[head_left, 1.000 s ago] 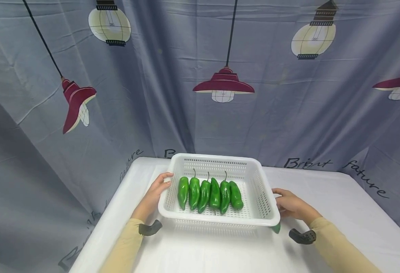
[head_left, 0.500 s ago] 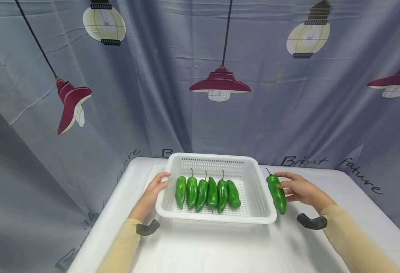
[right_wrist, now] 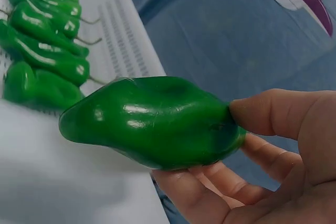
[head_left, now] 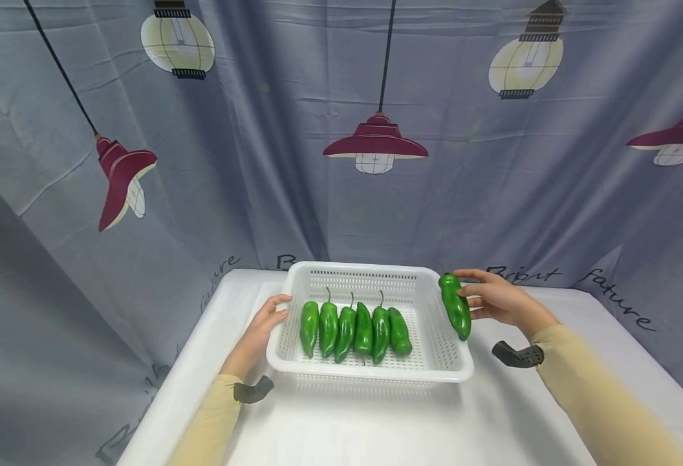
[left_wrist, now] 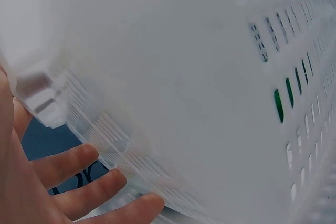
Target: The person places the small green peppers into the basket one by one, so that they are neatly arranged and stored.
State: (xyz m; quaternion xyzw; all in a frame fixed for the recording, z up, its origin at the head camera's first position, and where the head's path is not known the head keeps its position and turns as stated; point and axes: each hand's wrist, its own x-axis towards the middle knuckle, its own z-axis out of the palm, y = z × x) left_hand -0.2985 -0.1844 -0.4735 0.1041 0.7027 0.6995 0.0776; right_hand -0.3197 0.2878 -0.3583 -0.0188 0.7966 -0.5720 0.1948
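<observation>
My right hand (head_left: 501,301) pinches a glossy green pepper (head_left: 455,307) between thumb and fingers, over the right rim of a white plastic basket (head_left: 370,375). In the right wrist view the held pepper (right_wrist: 149,121) spans the middle, its blunt tapered end pointing left. Inside the basket several green peppers (head_left: 363,333) lie side by side in a row, some with stems toward the back. My left hand (head_left: 260,333) rests against the basket's left side. Seen from the left wrist, its fingers (left_wrist: 100,187) are spread along the slotted outer wall, holding nothing else.
A white table (head_left: 376,427) carries the basket. Behind it hangs a grey-blue curtain (head_left: 231,162) printed with lamps. Bare basket floor (head_left: 429,349) shows to the right of the row of peppers. Grey wrist cameras sit on both wrists.
My right hand has brought the pepper up from the table beside the basket and leftward, over the basket's right rim. My left hand has kept its place at the basket's left side.
</observation>
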